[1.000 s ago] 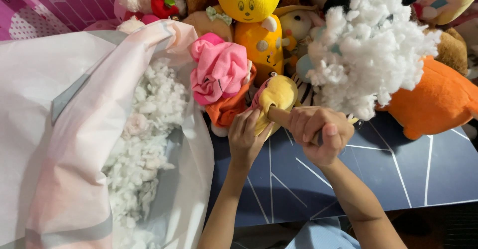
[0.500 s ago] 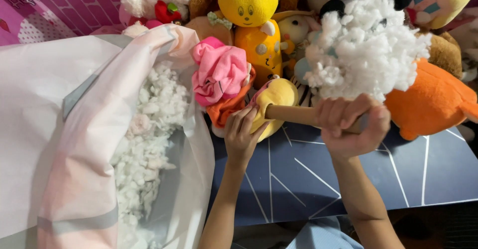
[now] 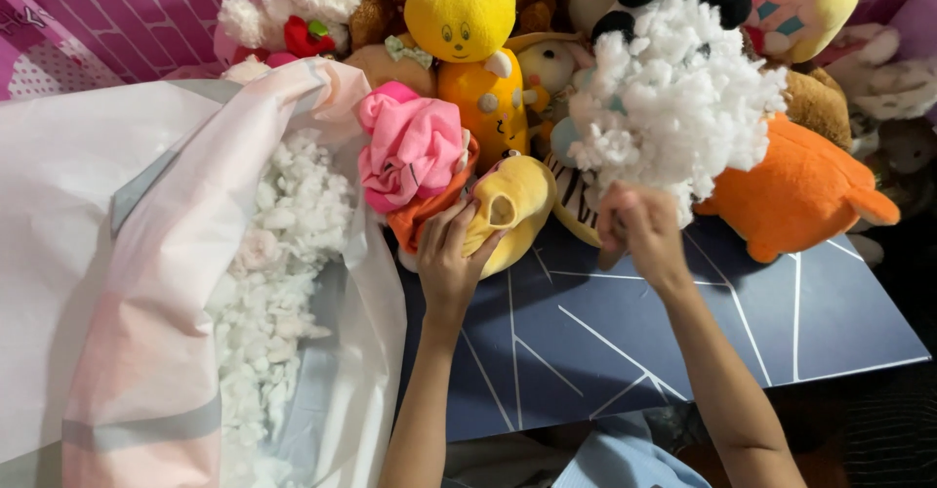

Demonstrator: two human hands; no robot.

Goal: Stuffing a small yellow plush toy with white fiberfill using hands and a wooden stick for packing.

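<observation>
Yellow plush shell (image 3: pixel 512 210): lay a little left of the frame's centre, at the far edge of the dark blue table (image 3: pixel 683 342); its long axis ran from lower left to upper right, and its open hole faced up toward the camera.
Left hand (image 3: pixel 451 259): grasped the shell's lower left end, fingers curled over its rim, thumb on the yellow fabric.
Pink and orange cloth (image 3: pixel 415 161): bunched just left of the shell, touching it, above the left hand.
Right hand (image 3: pixel 639 226): clenched around the underside of a big clump of white stuffing (image 3: pixel 678 102), just right of the shell, raised over the table.
White stuffing: spread upward and rightward from the right hand into the upper centre of the frame, hiding part of the toys behind.
Orange plush toy (image 3: pixel 800 185): sat right of the clump, on the table's far edge.
Yellow round-headed toy (image 3: pixel 464 10): stood upright at upper centre, behind the shell.
Large pale bag (image 3: pixel 117 283): filled the left half of the frame, mouth open, loose white filling (image 3: pixel 283 244) inside.
</observation>
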